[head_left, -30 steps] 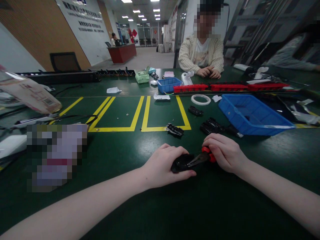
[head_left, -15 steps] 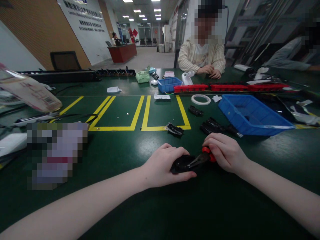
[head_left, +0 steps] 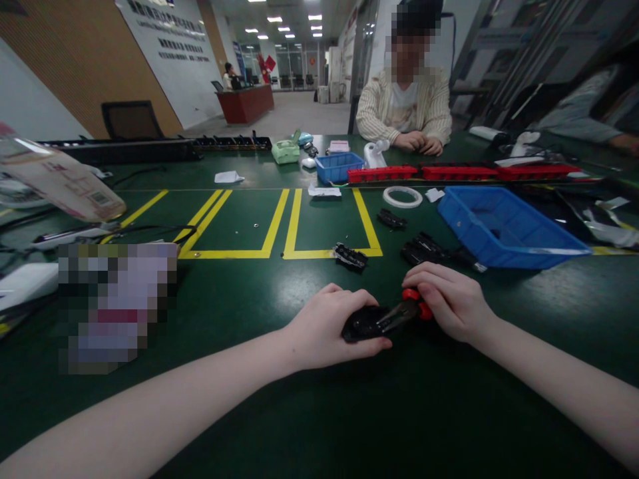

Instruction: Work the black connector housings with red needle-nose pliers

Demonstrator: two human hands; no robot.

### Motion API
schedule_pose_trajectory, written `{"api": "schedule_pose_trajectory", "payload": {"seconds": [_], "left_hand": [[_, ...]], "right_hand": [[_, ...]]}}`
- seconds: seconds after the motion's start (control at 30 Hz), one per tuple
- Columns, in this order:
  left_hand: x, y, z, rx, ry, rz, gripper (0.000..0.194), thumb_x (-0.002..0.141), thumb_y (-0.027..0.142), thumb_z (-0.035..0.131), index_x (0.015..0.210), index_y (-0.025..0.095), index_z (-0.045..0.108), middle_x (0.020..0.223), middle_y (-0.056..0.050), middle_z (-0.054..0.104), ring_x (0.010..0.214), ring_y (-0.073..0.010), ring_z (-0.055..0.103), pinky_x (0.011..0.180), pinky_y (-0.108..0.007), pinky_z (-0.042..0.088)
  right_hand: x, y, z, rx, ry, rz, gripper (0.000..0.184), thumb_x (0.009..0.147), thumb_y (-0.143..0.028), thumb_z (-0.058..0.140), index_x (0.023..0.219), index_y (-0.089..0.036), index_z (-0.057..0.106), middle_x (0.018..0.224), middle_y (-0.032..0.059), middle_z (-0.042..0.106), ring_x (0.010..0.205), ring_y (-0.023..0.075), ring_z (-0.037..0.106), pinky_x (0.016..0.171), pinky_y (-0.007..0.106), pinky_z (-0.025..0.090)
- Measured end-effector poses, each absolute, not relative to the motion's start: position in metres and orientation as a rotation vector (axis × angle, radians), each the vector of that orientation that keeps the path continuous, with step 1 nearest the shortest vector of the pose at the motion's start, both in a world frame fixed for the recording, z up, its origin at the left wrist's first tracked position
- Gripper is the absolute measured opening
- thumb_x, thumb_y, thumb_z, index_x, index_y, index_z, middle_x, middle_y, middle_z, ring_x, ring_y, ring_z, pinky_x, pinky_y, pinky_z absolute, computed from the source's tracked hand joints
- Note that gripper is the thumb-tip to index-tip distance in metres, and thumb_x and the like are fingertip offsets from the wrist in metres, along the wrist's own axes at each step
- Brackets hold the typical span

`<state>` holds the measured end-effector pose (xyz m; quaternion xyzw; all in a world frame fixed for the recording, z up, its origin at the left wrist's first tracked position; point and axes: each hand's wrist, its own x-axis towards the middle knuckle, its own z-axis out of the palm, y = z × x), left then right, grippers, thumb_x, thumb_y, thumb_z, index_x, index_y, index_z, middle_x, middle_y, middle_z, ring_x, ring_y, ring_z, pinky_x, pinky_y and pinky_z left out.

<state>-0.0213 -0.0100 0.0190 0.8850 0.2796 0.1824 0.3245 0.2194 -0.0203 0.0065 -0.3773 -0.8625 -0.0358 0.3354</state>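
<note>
Over the near part of the green table, my left hand (head_left: 332, 329) is closed around a black plastic part (head_left: 363, 324), thumb below it and fingers above. My right hand (head_left: 452, 301) grips red-handled pliers (head_left: 405, 311). Their metal jaws point left and reach onto the black part; exactly what they touch there is too dark to make out. Beyond my hands lie a black part with silvery bits (head_left: 350, 257), a smaller black piece (head_left: 392, 219) and a cluster of black parts (head_left: 424, 250).
A blue bin (head_left: 509, 229) stands at right, a smaller blue bin (head_left: 339, 167) farther back. A white tape roll (head_left: 402, 197) lies between them. Red strips (head_left: 459, 173) run across the table. A bottle (head_left: 60, 176) is at left. Another person (head_left: 404, 110) sits opposite, hands on the table.
My right hand and the pliers have shifted very slightly, with the red handles a little farther apart. The left hand keeps its hold on the black part.
</note>
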Motion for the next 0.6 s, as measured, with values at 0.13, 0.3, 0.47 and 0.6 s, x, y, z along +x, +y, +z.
{"api": "schedule_pose_trajectory", "payload": {"seconds": [0.13, 0.3, 0.47, 0.6], "left_hand": [[-0.0211, -0.0091, 0.0179, 2.346, 0.735, 0.466, 0.033, 0.079, 0.04, 0.072, 0.099, 0.018, 0.059, 0.088, 0.0, 0.066, 0.081, -0.0182, 0.062, 0.086, -0.035, 0.042], [-0.021, -0.0087, 0.0161, 2.371, 0.731, 0.466, 0.033, 0.08, 0.042, 0.071, 0.099, 0.018, 0.058, 0.089, 0.001, 0.066, 0.08, -0.0176, 0.062, 0.085, -0.034, 0.042], [-0.0207, -0.0088, 0.0163, 2.384, 0.719, 0.459, 0.033, 0.08, 0.043, 0.07, 0.098, 0.018, 0.058, 0.087, 0.001, 0.066, 0.079, -0.0171, 0.062, 0.085, -0.034, 0.042], [-0.0206, -0.0088, 0.0166, 2.368, 0.727, 0.484, 0.034, 0.08, 0.043, 0.071, 0.099, 0.018, 0.058, 0.088, 0.001, 0.066, 0.078, -0.0171, 0.062, 0.085, -0.034, 0.042]], "right_hand": [[0.219, -0.0219, 0.0068, -0.977, -2.266, -0.088, 0.022, 0.094, -0.018, 0.038, 0.083, -0.019, 0.058, 0.081, 0.0058, 0.064, 0.072, 0.0148, 0.061, 0.064, 0.028, 0.049], [0.2194, -0.0216, 0.0056, -0.987, -2.278, -0.073, 0.025, 0.094, -0.017, 0.036, 0.081, -0.019, 0.057, 0.077, 0.0053, 0.062, 0.068, 0.0143, 0.058, 0.061, 0.028, 0.047], [0.2206, -0.0214, 0.0046, -1.0, -2.295, -0.06, 0.027, 0.095, -0.018, 0.034, 0.079, -0.019, 0.056, 0.073, 0.0048, 0.059, 0.065, 0.0141, 0.056, 0.057, 0.028, 0.044], [0.2211, -0.0211, 0.0055, -0.998, -2.297, -0.065, 0.026, 0.095, -0.019, 0.033, 0.081, -0.019, 0.055, 0.074, 0.0049, 0.058, 0.065, 0.0145, 0.055, 0.057, 0.028, 0.044]]}}
